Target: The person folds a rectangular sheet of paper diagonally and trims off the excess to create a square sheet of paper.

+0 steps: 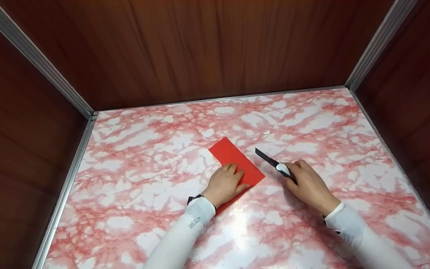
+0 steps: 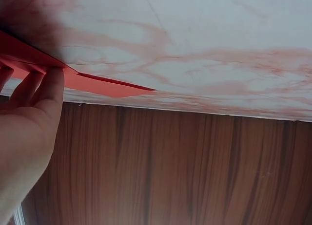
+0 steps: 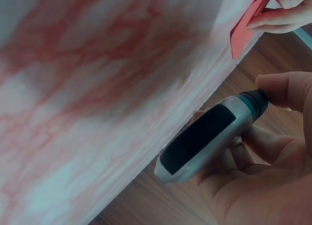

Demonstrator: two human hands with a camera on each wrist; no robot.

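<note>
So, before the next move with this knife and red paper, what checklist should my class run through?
1. Red paper steadied: ok, the left hand rests on it.
2. Knife held: ok, in the right hand.
3. Blade extended: ok.
4. Blade clear of the left hand: ok, they are apart.
5. Blade touching the paper: not ok, it points away beside it.
6. Blade locked: cannot tell.

red paper (image 1: 245, 166) lies angled under l hand (image 1: 224, 184), gray/blk knife (image 1: 283, 169) w/ blade (image 1: 265, 157) out in r hand (image 1: 309, 186)
</note>
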